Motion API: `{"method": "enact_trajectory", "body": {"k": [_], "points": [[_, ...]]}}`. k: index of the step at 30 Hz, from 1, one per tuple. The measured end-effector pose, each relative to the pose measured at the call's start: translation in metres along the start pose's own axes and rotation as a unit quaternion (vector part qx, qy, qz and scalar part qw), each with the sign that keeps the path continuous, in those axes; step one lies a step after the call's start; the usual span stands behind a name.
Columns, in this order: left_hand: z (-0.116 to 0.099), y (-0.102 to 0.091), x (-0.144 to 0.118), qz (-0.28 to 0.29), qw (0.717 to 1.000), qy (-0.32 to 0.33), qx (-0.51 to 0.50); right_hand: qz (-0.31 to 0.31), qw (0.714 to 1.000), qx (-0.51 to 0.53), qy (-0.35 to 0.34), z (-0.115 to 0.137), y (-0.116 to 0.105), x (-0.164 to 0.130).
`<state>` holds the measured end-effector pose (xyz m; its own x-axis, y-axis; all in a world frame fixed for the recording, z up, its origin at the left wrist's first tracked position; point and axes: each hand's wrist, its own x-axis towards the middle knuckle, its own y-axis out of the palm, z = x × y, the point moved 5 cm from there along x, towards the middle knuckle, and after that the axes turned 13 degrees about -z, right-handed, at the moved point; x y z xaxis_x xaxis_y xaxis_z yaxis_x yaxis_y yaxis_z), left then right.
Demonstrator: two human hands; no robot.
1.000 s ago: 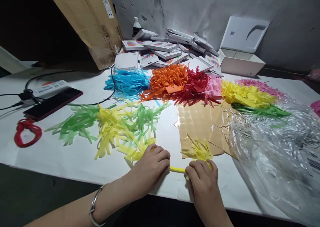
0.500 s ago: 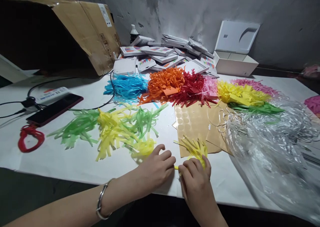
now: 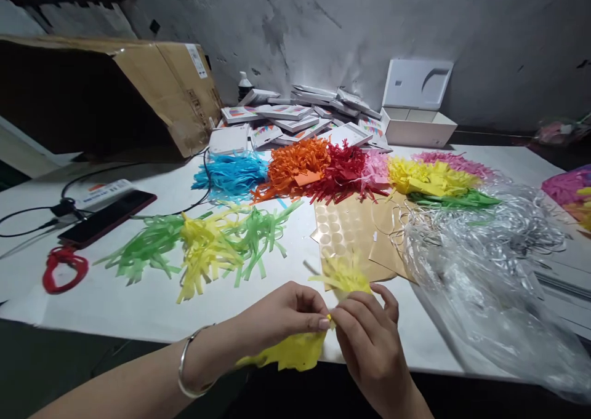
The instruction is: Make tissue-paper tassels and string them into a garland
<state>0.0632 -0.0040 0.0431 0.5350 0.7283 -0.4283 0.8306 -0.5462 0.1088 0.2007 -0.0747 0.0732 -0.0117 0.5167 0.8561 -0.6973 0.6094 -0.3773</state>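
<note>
Nearest, beyond a silver bracelet [image 3: 182, 367] on the left wrist, the left hand [image 3: 290, 314] pinched the narrow, twisted middle of a yellow tassel [image 3: 295, 352] between thumb and fingertip. The right hand [image 3: 372, 339] was closed on that same middle just beside it, their fingertips nearly meeting. The tassel was held over the near edge of the white table [image 3: 290, 265], one end hanging below the left hand, the other fringe spread, blurred, above the right knuckles. Farther in lay green strips [image 3: 148, 243], loose yellow strips [image 3: 203, 247], a gold sheet [image 3: 339, 228] with round marks, and clear plastic [image 3: 471, 296] on the right. Behind them ran blue [image 3: 233, 176], orange [image 3: 295, 163] and red bundles [image 3: 339, 170], then piled flat boxes [image 3: 290, 120] and an open white box [image 3: 418, 128] before the grey wall [image 3: 323, 31].
</note>
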Motion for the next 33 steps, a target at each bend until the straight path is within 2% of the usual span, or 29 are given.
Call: {"method": "enact_trajectory", "body": {"k": [2, 5, 7, 11, 15, 19, 22, 26, 30, 32, 33], "points": [[-0.003, 0.011, 0.000, -0.007, 0.999, 0.019, -0.037, -0.031, 0.996, 0.047, 0.062, -0.002, -0.008, 0.002], [-0.013, 0.026, 0.000, -0.042, 0.993, 0.101, -0.039, -0.050, 0.982, 0.111, 0.143, -0.008, -0.015, -0.009], [-0.019, 0.034, 0.000, -0.067, 0.984, 0.163, -0.014, -0.063, 0.978, 0.106, 0.169, -0.012, -0.018, -0.020], [-0.026, 0.049, 0.004, -0.064, 0.961, 0.241, 0.117, -0.139, 0.974, 0.048, 0.171, -0.019, -0.026, -0.039], [-0.035, 0.060, 0.009, -0.061, 0.915, 0.329, 0.224, -0.201, 0.967, 0.002, 0.156, -0.022, -0.033, -0.048], [-0.045, 0.082, 0.011, -0.004, 0.850, 0.453, 0.269, -0.190, 0.955, -0.033, 0.225, -0.029, -0.041, -0.054], [-0.046, 0.095, 0.019, 0.017, 0.833, 0.472, 0.289, -0.159, 0.956, -0.058, 0.240, -0.035, -0.049, -0.054], [-0.047, 0.109, 0.031, 0.002, 0.805, 0.488, 0.338, -0.146, 0.961, -0.092, 0.215, -0.043, -0.054, -0.052], [-0.051, 0.125, 0.036, 0.047, 0.797, 0.490, 0.351, -0.196, 0.952, -0.103, 0.212, -0.053, -0.050, -0.055], [-0.054, 0.130, 0.038, 0.049, 0.795, 0.491, 0.352, -0.215, 0.946, -0.088, 0.224, -0.059, -0.050, -0.060], [-0.056, 0.131, 0.039, 0.044, 0.796, 0.488, 0.354, -0.206, 0.948, -0.088, 0.228, -0.062, -0.051, -0.063]]}}
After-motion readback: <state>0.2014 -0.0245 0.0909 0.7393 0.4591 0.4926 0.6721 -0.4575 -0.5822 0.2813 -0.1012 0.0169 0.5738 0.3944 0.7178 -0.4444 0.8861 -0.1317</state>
